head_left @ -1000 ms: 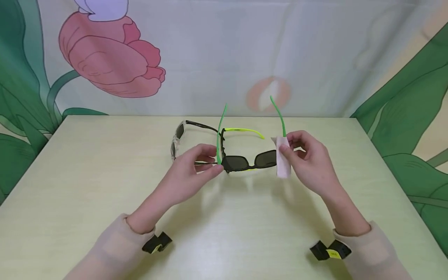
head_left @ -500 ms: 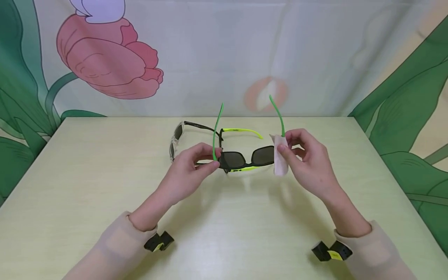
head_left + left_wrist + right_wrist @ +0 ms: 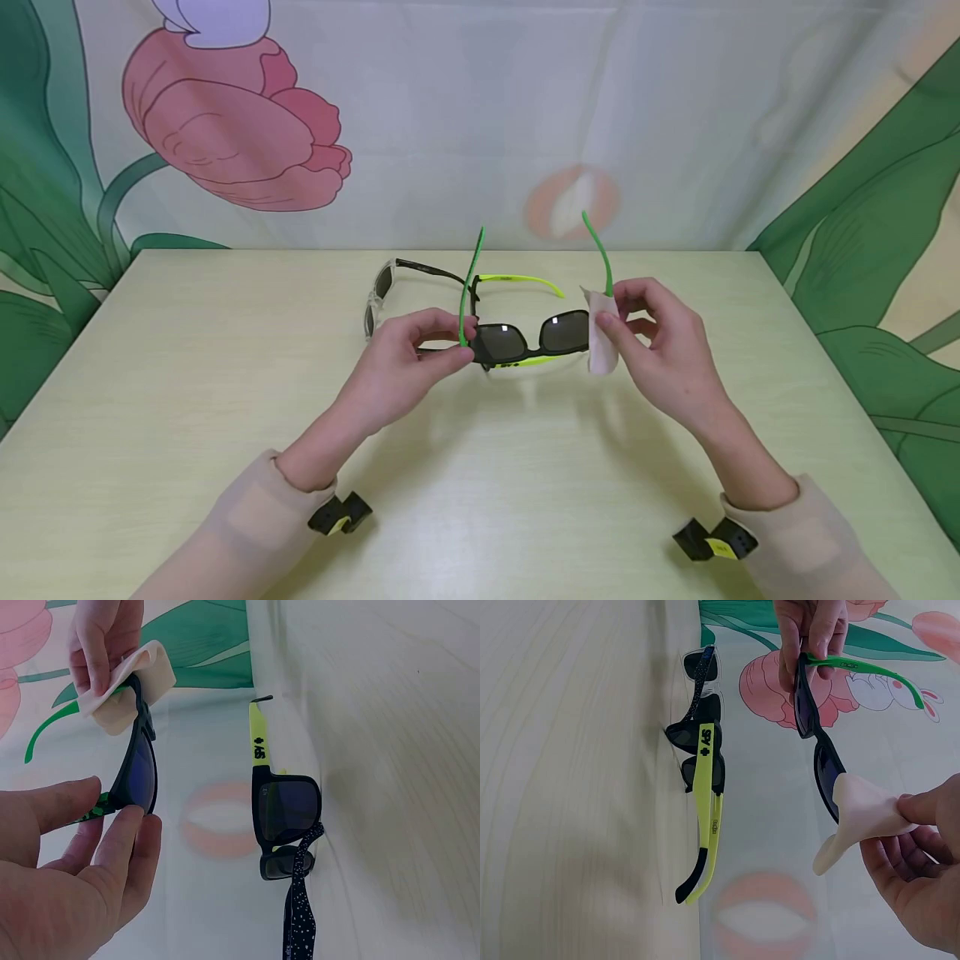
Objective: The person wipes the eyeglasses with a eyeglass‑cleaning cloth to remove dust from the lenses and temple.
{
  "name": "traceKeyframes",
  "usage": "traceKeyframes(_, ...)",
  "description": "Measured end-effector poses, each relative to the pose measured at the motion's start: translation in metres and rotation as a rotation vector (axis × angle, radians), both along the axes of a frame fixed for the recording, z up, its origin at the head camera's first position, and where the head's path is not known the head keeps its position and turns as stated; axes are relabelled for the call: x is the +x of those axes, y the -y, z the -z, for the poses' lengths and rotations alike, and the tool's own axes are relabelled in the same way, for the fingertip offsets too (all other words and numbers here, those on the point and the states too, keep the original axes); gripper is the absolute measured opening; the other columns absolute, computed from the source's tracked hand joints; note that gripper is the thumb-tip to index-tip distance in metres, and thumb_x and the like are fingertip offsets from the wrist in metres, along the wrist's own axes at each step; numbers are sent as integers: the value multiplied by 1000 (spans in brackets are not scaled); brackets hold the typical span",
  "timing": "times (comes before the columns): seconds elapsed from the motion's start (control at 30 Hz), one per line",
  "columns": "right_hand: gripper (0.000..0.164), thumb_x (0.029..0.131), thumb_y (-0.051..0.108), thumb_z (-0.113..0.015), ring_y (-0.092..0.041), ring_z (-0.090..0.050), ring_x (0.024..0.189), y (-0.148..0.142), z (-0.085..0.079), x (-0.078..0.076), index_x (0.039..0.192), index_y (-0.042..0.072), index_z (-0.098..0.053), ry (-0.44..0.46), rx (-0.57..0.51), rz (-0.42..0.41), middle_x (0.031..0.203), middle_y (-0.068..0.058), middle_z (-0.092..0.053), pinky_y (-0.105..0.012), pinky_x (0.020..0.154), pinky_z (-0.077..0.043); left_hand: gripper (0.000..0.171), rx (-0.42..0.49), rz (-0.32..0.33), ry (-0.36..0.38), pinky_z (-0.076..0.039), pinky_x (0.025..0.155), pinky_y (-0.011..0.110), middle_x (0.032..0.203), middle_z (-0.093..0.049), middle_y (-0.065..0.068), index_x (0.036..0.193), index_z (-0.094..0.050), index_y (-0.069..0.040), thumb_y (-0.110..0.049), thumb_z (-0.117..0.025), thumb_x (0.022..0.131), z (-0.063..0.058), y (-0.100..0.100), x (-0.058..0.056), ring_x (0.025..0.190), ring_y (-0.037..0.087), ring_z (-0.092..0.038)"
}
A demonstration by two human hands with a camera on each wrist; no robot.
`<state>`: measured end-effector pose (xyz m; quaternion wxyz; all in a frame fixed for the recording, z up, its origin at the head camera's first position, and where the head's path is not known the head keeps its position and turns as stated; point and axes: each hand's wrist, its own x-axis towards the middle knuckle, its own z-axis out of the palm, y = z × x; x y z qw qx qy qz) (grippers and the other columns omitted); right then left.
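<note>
Black-framed sunglasses with green temples (image 3: 564,332) are held up above the table between both hands, their temples pointing away and up. The left hand (image 3: 401,358) pinches them at the left hinge between thumb and fingers. At the opposite end, the right hand (image 3: 663,346) grips the frame's corner through a pale cloth (image 3: 603,346). That cloth wraps the right hinge and hides it; in the right wrist view the cloth (image 3: 862,817) also overlaps the edge of one lens. Both dark lenses face the head camera.
Behind the held pair, sunglasses with yellow temples (image 3: 521,278) lie on the table (image 3: 187,400). Left of them sit clear-framed sunglasses with black temples (image 3: 383,283), partly hidden by the left hand. A printed curtain (image 3: 450,125) hangs behind the table's back edge.
Over the last second the held sunglasses tilt slightly, so the lenses show more fully and catch light reflections. Both hands keep their holds and barely shift.
</note>
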<state>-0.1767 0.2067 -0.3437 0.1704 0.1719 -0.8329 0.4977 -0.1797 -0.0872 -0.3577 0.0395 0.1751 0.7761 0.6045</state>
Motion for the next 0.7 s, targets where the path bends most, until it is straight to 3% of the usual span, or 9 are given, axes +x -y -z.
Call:
traceKeyframes(0.43, 21, 94, 1, -74, -16, -61, 91, -4, 3, 0, 113, -2, -65, -17, 27, 27, 101, -7, -65, -18, 76, -55, 18, 0, -7, -24, -55, 93, 39, 115, -73, 8, 113, -71, -3, -5, -74, 95, 1, -1, 0, 111, 19, -67)
traceKeyframes(0.7, 26, 90, 1, -79, -13, -62, 87, -5, 4, 1, 114, -1, -72, -86, 55, 67, 98, -6, -68, -15, 67, -55, 18, -3, -25, -16, -54, 93, 39, 113, -73, 9, 113, -71, -2, -5, -74, 95, 2, -1, -1, 112, 18, -67)
